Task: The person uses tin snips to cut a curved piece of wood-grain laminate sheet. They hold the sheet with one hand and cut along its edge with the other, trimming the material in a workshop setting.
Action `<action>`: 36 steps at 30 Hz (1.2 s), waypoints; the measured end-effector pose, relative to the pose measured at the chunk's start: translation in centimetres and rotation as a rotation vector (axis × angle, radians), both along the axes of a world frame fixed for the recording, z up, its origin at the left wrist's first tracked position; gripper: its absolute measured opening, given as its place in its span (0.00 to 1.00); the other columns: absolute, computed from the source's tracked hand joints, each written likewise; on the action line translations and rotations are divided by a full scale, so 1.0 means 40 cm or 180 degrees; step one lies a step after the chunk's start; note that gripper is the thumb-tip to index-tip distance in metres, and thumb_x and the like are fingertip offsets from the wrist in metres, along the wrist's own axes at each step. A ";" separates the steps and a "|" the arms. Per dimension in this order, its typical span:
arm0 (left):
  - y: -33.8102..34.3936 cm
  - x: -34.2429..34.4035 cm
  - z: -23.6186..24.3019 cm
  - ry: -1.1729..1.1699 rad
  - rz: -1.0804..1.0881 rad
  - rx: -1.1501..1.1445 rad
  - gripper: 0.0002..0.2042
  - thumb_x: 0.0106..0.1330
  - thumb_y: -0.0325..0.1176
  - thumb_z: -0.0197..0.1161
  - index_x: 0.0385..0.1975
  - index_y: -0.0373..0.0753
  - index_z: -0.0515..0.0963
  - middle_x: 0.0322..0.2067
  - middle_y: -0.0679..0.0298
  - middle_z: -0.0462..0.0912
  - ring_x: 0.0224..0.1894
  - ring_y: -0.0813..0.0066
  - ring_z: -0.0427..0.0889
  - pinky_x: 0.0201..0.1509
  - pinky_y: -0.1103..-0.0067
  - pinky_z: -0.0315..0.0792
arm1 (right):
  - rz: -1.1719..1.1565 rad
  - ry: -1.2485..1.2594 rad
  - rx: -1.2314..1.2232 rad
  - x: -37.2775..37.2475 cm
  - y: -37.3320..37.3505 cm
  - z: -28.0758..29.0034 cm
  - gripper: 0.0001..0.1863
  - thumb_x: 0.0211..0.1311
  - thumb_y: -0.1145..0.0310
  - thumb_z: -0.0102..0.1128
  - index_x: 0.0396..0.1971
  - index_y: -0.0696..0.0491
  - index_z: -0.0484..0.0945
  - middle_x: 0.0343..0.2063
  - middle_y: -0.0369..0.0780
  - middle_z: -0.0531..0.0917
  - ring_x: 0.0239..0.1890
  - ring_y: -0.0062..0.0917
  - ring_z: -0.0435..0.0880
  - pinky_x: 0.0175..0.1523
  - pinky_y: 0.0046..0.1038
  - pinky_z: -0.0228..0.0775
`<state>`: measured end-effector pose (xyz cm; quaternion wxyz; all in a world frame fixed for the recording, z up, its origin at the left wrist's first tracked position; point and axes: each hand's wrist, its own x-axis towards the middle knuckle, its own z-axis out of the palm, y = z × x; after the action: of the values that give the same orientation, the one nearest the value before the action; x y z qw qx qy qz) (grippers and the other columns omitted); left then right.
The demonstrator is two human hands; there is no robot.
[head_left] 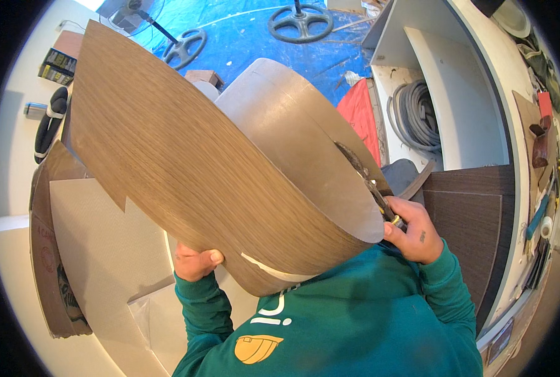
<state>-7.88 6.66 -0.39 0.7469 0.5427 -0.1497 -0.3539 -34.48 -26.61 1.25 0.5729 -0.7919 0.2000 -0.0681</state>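
A long curled sheet of wood-grain laminate (154, 144) fills the middle, its plain grey-beige back (267, 107) showing in the curl. My left hand (195, 261) grips its lower edge, thumb in view, other fingers partly hidden. My right hand (412, 229), at the curl's right side, is closed on dark metal snips with yellow on the handle (394, 220); the blades (355, 163) reach into the sheet along a slit. A narrow pale strip (277, 270) shows near the sheet's lower edge.
Left are cardboard (41, 257) and pale boards (98, 251). Right stands a white cabinet (468, 94) with coiled hose (412, 116), above a dark panel (456, 239); tools (537, 213) line its outer side. Behind lie a blue tarp (242, 31), red sheet (355, 119) and wheel-shaped stand bases (299, 31).
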 end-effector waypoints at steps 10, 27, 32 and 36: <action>0.014 0.013 0.002 0.0004 -0.0120 0.0181 0.37 0.51 0.28 0.80 0.61 0.24 0.69 0.53 0.45 0.82 0.55 0.53 0.81 0.59 0.60 0.74 | -0.0003 0.0126 0.0065 0.007 -0.004 0.023 0.27 0.63 0.53 0.68 0.47 0.63 0.80 0.34 0.48 0.84 0.38 0.33 0.84 0.47 0.32 0.74; 0.013 0.009 -0.008 0.0057 -0.0067 0.0153 0.38 0.50 0.26 0.78 0.62 0.24 0.68 0.53 0.46 0.82 0.54 0.55 0.82 0.59 0.60 0.74 | -0.0030 0.0157 0.0081 -0.004 -0.005 0.010 0.27 0.61 0.53 0.69 0.46 0.64 0.80 0.35 0.48 0.84 0.37 0.33 0.85 0.46 0.32 0.75; 0.010 0.005 -0.002 -0.0036 -0.0071 0.0096 0.35 0.50 0.24 0.77 0.60 0.24 0.70 0.51 0.47 0.83 0.52 0.56 0.82 0.59 0.60 0.74 | 0.0017 0.0124 -0.0088 -0.003 -0.010 0.003 0.28 0.61 0.52 0.69 0.47 0.64 0.80 0.35 0.49 0.84 0.38 0.36 0.85 0.47 0.33 0.75; 0.013 0.006 0.011 -0.0014 -0.0164 0.0104 0.31 0.52 0.24 0.75 0.57 0.24 0.73 0.50 0.47 0.84 0.51 0.55 0.83 0.58 0.61 0.74 | 0.0004 0.0005 0.0007 0.010 -0.004 0.015 0.28 0.62 0.52 0.69 0.48 0.63 0.79 0.36 0.49 0.84 0.39 0.36 0.85 0.47 0.33 0.74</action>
<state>-7.63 7.19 0.04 0.7282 0.5515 -0.1594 -0.3743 -34.09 -26.75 1.87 0.5737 -0.7914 0.2001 -0.0669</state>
